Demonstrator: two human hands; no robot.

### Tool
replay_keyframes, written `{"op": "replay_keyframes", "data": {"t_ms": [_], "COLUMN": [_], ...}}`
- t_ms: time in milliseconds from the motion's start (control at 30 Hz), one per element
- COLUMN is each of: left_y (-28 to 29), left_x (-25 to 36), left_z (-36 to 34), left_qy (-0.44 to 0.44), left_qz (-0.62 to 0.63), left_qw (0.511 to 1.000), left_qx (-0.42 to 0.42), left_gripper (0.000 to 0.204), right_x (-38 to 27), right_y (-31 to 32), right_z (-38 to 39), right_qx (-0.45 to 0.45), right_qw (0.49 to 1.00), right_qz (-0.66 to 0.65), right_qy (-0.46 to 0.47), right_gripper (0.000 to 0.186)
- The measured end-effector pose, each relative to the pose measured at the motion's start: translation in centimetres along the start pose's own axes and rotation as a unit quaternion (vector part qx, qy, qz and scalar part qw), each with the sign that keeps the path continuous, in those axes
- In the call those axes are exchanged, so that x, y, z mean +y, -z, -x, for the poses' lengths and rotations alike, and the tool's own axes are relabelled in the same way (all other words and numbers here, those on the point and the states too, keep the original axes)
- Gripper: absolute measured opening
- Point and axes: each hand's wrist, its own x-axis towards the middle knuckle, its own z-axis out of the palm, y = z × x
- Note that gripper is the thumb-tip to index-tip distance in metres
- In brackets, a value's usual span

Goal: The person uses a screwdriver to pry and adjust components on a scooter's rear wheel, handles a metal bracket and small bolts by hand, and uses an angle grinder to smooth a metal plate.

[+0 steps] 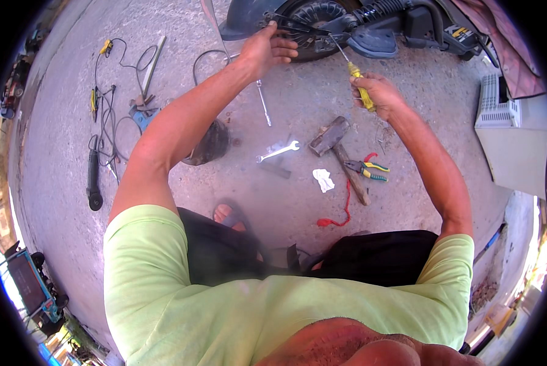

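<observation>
My right hand [377, 91] is closed around the yellow handle of a screwdriver [355, 71]. Its thin metal shaft points up and left, and the tip meets dark parts by the hub of a scooter's rear wheel [307, 18]. Whether the tip sits on a screw is too small to tell. Left of the wheel, my left hand [269, 50] is open, thumb up and fingers stretched toward the wheel. Its fingertips overlap the tyre's lower left edge and a black bracket; I cannot tell if they touch. Below that hand lies a long metal wrench [264, 104].
On the concrete lie a combination spanner [278, 151], a sledgehammer [329, 135], pliers [369, 169], white crumpled paper [323, 180] and a red strip [334, 222]. Cables [105, 119] and a blue clamp-like tool [143, 117] are at left. A pale crate-like box [499, 104] stands at right.
</observation>
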Motion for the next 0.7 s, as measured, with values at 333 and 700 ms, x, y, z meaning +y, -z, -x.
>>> {"op": "replay_keyframes", "data": {"t_ms": [333,700], "left_y": [0.0,0.6], "left_x": [-0.2,-1.0], "left_z": [0.4,0.3], "left_qy": [0.02,0.013], "left_qz": [-0.002,-0.01], "left_qw": [1.0,0.999], "left_qx": [-0.015,-0.034], "left_gripper": [0.046,0.043], "right_x": [-1.3,-0.4], "right_y": [0.8,-0.2], "right_z": [-0.2,0.6], "right_qx": [-0.059,0.059], "right_qw": [0.986,0.997], "right_qz": [-0.112,0.046], "right_qy": [-0.106,0.027], "right_gripper": [0.026,0.028]}}
